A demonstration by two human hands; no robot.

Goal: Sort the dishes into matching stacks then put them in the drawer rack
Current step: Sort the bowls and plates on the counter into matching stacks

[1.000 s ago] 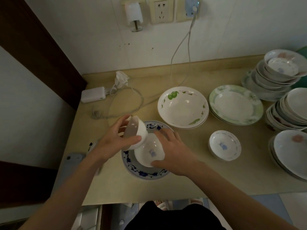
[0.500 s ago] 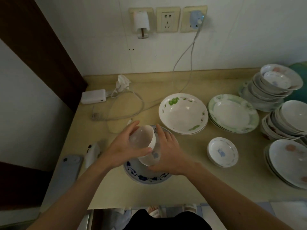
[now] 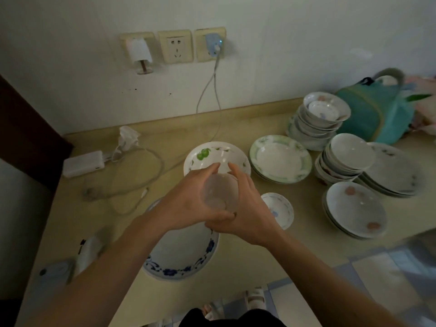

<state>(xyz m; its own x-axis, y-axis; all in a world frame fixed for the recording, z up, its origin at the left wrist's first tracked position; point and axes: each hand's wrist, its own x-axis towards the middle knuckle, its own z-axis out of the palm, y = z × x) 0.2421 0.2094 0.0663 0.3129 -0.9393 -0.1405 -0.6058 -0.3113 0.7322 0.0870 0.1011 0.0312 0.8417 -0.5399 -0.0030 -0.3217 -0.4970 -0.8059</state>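
Note:
Both hands cup small white bowls (image 3: 220, 193), nested one in the other, lifted above the counter. My left hand (image 3: 186, 204) wraps the left side, my right hand (image 3: 250, 208) the right side and bottom. Below them lies a blue-flowered plate (image 3: 186, 258). Behind the hands sits a bowl with a green fruit print (image 3: 205, 154). A green-rimmed plate stack (image 3: 280, 159) and a small saucer stack with a blue mark (image 3: 280, 210) lie to the right.
Several stacks of bowls and plates (image 3: 349, 161) crowd the counter's right side, with a teal bag (image 3: 377, 114) behind. A white power adapter (image 3: 83, 164) and cables (image 3: 132, 185) lie at the back left. A phone (image 3: 53, 277) sits near the front left edge.
My left hand set its bowl into the one on the blue-flowered plate. Both hands then lifted the nested bowls off the plate. The camera view tilted right.

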